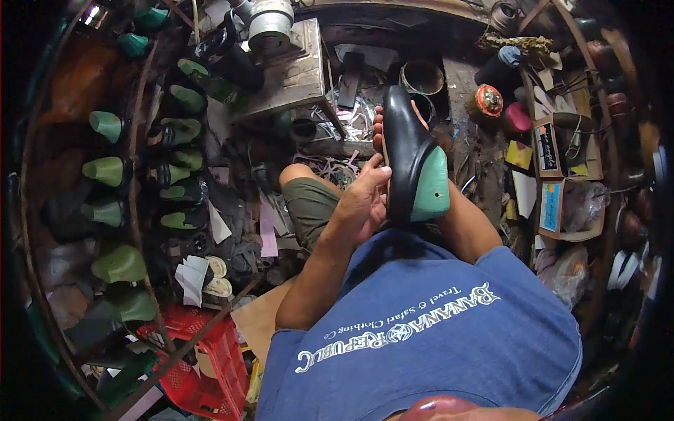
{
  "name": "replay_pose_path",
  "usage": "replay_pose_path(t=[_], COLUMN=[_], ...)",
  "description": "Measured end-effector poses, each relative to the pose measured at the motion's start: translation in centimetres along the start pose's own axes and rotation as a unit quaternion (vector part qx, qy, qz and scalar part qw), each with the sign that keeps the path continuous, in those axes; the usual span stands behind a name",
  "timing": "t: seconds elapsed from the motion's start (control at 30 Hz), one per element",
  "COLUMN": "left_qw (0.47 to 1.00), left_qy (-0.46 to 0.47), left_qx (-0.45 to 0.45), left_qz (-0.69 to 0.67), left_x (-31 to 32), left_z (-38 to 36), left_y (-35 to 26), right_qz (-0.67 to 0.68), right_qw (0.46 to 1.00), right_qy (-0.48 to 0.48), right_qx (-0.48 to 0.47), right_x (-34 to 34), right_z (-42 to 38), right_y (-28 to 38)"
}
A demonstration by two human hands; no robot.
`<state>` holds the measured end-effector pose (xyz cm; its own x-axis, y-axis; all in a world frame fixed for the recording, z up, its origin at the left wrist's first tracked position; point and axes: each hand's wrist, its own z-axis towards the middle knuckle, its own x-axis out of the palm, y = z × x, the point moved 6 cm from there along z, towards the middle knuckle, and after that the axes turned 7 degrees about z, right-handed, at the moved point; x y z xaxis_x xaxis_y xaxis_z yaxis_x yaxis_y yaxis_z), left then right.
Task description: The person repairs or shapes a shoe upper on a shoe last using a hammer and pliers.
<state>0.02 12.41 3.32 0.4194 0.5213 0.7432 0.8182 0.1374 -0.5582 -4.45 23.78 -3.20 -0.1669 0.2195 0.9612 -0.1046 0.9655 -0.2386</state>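
Observation:
A black leather shoe upper point(401, 133) is stretched over a green shoe last point(432, 188), toe pointing away from me. My left hand point(366, 193) is at the near left side of the shoe, its thumb and fingers pressed against the black edge. Around the toe half wraps my right hand point(421, 114), mostly hidden beneath the shoe; several fingertips show on the left side and part of the hand on the right.
Racks with green lasts point(107, 172) stand on the left, above a red crate point(203, 365). A wooden table point(291, 77) is ahead. Round tins point(488, 100) and open cardboard boxes point(572, 217) lie on the right. Scraps litter the floor.

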Motion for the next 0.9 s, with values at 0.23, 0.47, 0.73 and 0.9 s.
replay_pose_path(t=[0.23,0.47,0.73,0.9], left_qw=[1.000,0.996,0.997,0.985], left_qy=[-0.025,-0.039,0.021,-0.024], left_qx=[-0.014,0.007,0.056,0.155], left_qz=[0.009,0.074,0.046,0.078], left_x=[0.2,1.2,-1.0,-2.2], left_z=[-0.1,-0.6,-0.5,0.5], left_y=[-0.2,-0.8,-2.9,-4.1], right_qz=[-0.030,-0.045,-0.256,-0.433], right_qw=[0.999,0.998,0.965,0.886], right_qy=[0.013,0.023,-0.060,-0.147], right_qx=[-0.014,-0.040,-0.005,-0.084], right_x=[0.6,0.8,-0.1,1.6], right_z=[-0.2,0.1,-1.4,-7.0], right_y=[0.2,0.2,2.4,-1.0])
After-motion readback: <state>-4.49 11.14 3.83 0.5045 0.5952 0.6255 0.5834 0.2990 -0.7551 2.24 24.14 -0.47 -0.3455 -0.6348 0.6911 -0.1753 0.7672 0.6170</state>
